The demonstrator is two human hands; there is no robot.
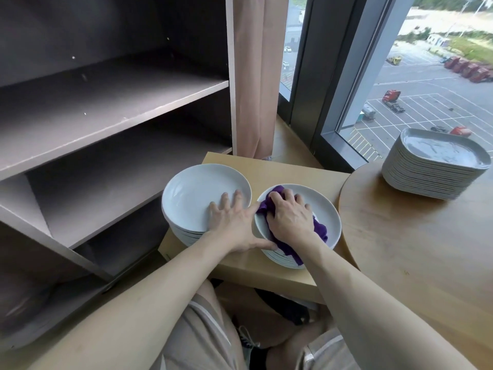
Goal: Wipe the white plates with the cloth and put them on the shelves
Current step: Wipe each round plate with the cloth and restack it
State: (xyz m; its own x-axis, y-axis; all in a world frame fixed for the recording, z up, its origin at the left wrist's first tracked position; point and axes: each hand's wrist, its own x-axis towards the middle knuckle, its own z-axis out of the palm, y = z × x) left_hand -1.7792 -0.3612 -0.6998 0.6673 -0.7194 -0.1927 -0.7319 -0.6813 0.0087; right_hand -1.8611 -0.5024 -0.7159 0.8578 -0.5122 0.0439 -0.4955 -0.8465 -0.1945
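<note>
Plates stand in two stacks on a small light wooden desk [280,169], side by side and almost touching. The left stack [192,193] is the taller one, and the right stack [330,217] sits a little nearer to the person. All these plates are round and white.

The left hand [234,222] lies flat on the top plate of the left stack. Its grip is spread: the fingers are straight and apart, resting on the near right part of the plate, and the thumb reaches to the rim of the right stack. This hand holds nothing.

The right hand [289,212] is on the top plate of the right stack and presses a purple cloth [320,231] into it. Its grip is bent over the cloth, with the fingers curled on the bunched fabric. Part of the cloth comes out under the wrist and hangs over the near rim of the plate.

At the left stands a dark grey shelf unit [106,108], open at the front, with several boards one above another. No plate lies on the boards that are in view.

At the right there is a round wooden desk [400,236], and on it a stack of square plates [437,166] with rounded corners, well apart from the hands. Behind the small desk hangs a beige curtain [250,76], and beside it a large window [426,84] looks down on a parking area with trucks.
</note>
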